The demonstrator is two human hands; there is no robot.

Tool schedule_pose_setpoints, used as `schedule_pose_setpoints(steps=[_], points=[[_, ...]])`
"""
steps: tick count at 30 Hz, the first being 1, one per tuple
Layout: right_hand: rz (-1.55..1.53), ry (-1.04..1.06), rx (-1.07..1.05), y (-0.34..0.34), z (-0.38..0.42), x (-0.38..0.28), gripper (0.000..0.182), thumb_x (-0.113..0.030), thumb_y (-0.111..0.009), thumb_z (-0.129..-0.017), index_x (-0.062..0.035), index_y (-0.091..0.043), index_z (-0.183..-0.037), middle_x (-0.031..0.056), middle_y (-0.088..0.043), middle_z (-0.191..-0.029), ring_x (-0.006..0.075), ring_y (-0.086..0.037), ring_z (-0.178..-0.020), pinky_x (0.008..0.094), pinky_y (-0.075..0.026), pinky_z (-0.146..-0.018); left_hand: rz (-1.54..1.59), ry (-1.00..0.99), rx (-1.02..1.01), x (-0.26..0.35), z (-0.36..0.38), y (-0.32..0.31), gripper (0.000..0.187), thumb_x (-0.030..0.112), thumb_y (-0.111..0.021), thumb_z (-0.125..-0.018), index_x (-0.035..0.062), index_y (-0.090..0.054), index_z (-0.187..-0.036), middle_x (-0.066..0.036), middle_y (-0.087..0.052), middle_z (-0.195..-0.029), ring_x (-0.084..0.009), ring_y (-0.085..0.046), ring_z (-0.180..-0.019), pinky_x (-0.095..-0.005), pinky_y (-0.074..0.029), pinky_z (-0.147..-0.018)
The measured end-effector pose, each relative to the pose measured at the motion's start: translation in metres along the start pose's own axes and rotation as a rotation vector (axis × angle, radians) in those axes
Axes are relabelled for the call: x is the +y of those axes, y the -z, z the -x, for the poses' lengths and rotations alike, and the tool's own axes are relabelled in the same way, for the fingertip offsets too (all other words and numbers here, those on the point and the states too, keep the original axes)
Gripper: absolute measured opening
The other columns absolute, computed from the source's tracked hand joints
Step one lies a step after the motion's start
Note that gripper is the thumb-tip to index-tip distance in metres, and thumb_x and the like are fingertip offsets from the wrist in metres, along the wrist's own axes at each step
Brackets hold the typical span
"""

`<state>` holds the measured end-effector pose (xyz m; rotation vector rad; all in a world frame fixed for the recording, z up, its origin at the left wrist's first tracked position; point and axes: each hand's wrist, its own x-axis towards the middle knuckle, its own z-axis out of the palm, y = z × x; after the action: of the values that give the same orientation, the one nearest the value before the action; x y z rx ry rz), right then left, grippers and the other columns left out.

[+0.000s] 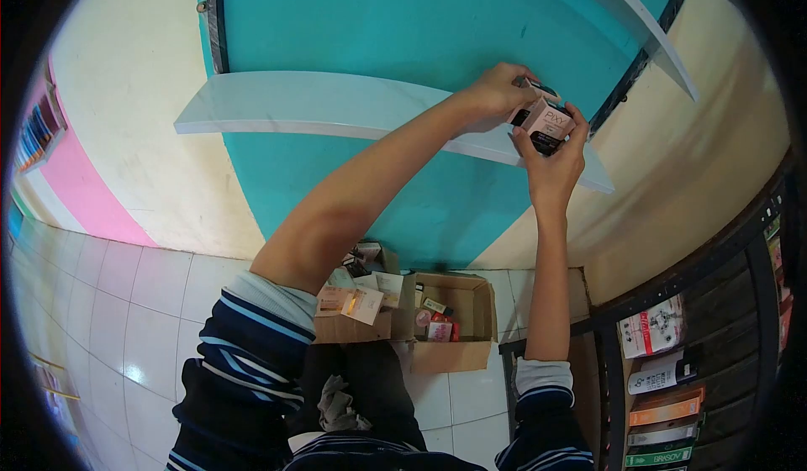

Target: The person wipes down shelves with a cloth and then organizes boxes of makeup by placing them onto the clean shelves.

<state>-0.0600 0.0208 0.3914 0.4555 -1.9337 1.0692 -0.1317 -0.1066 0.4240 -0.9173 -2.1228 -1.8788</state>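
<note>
My right hand (556, 167) is closed round a small pink and black PIXY box (551, 125), its thumb and fingers on opposite sides. A second small box (540, 91) of similar look shows just behind it, close to the wall. My left hand (501, 93) reaches across to that rear box, with its fingers curled against it and partly hidden. Both boxes are at the right end of a white wall shelf (319, 105).
On the tiled floor below stand an open cardboard box (483, 303) with a few small packages and another carton (336, 328) full of packets. A dark rack (618, 404) with several products is at the right. Another white shelf (647, 26) curves overhead.
</note>
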Motion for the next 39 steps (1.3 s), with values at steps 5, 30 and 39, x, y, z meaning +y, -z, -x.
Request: schedule_pose_setpoints(steps=[5,30,39], points=[[-0.018,-0.051,-0.038,0.003,0.001,-0.008,0.076,-0.015,-0.076,-0.063,-0.0020,-0.032,-0.123,0.0253,-0.052,-0.107,0.0320,-0.053,-0.099,0.0375,-0.041,-0.085,-0.008,0.015,-0.044,0.000,0.000,0.003,0.041,0.021,-0.058,-0.080,-0.0001,-0.050,-0.115,-0.011,-0.058,-0.096,-0.0153,-0.055,-0.085,-0.0269,-0.045,-0.070],[-0.001,-0.071,0.049,0.005,0.008,-0.001,0.079,-0.020,-0.078,-0.062,-0.0030,-0.033,-0.125,0.0273,-0.049,-0.109,0.0340,-0.055,-0.097,0.0401,-0.045,-0.081,-0.131,0.055,-0.015,0.004,0.005,0.009,0.043,0.017,-0.062,-0.078,-0.0040,-0.049,-0.113,-0.012,-0.056,-0.094,-0.0192,-0.056,-0.088,-0.0300,-0.049,-0.074],[0.000,-0.068,0.070,0.004,0.009,-0.002,0.082,-0.023,-0.079,-0.060,-0.0033,-0.033,-0.125,0.0264,-0.050,-0.109,0.0341,-0.054,-0.099,0.0405,-0.044,-0.083,-0.115,0.085,-0.041,0.008,0.008,0.009,0.042,0.016,-0.060,-0.078,-0.0047,-0.048,-0.113,-0.011,-0.055,-0.097,-0.0182,-0.055,-0.090,-0.0298,-0.048,-0.076]])
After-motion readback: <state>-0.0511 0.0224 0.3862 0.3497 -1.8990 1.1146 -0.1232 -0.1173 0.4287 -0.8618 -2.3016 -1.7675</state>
